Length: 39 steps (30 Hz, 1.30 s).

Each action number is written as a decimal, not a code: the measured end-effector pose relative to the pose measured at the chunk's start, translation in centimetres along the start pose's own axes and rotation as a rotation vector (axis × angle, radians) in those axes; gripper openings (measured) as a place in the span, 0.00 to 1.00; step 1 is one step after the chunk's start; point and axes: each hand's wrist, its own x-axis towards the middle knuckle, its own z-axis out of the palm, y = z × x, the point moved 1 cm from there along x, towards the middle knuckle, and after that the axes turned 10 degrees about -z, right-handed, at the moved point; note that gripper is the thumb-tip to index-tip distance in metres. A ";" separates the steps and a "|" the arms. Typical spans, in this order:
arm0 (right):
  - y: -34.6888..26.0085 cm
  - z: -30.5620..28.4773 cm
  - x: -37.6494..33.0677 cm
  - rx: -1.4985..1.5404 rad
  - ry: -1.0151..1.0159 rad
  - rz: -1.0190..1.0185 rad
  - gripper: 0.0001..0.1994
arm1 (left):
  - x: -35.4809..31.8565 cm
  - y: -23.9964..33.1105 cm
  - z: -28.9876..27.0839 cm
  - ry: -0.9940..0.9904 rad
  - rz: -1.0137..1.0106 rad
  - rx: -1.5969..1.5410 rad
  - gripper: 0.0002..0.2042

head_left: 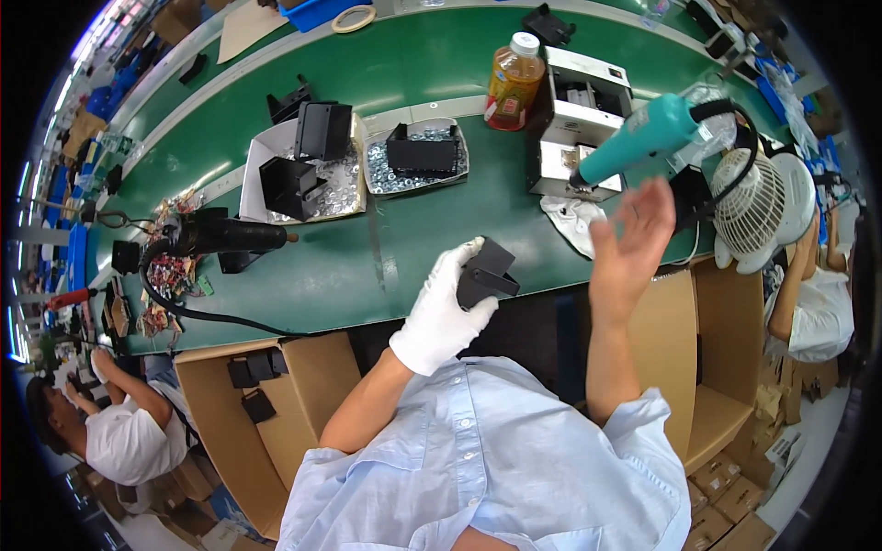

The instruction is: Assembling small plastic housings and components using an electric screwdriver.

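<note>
My left hand (439, 314), in a white glove, grips a small black housing (485, 274) with a bracket on its side, above the front edge of the green bench. My right hand (632, 241) is bare and raised, fingers spread, with nothing in it. Just beyond its fingertips a teal electric screwdriver (638, 140) slants down, its tip at a white screw feeder (581, 165). A crumpled white cloth (574, 220) lies left of that hand. Beyond my left hand, a tray of metal nuts or washers (411, 184) has a black part (421, 151) on top.
A white box (253, 188) holds metal pieces and black housings. A black corded screwdriver (234, 236) lies at left. A drink bottle (514, 83) stands beside the feeder, a fan (749, 197) at right. Cardboard boxes (312, 367) (666, 349) flank me. Other people sit at both sides.
</note>
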 end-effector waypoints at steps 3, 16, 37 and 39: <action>1.7 0.6 4.8 -0.045 0.004 -0.072 0.33 | 0.5 -0.5 0.4 -0.011 0.052 0.083 0.35; 1.9 0.4 6.0 0.250 0.102 0.015 0.17 | 1.2 -2.3 2.6 0.123 -0.200 -0.520 0.29; 1.9 1.4 6.2 0.278 0.043 0.000 0.16 | 2.1 -0.5 2.6 0.117 -0.225 -0.323 0.26; 0.1 1.8 6.1 0.333 0.055 0.013 0.16 | 2.2 -0.5 2.6 0.103 -0.233 -0.290 0.26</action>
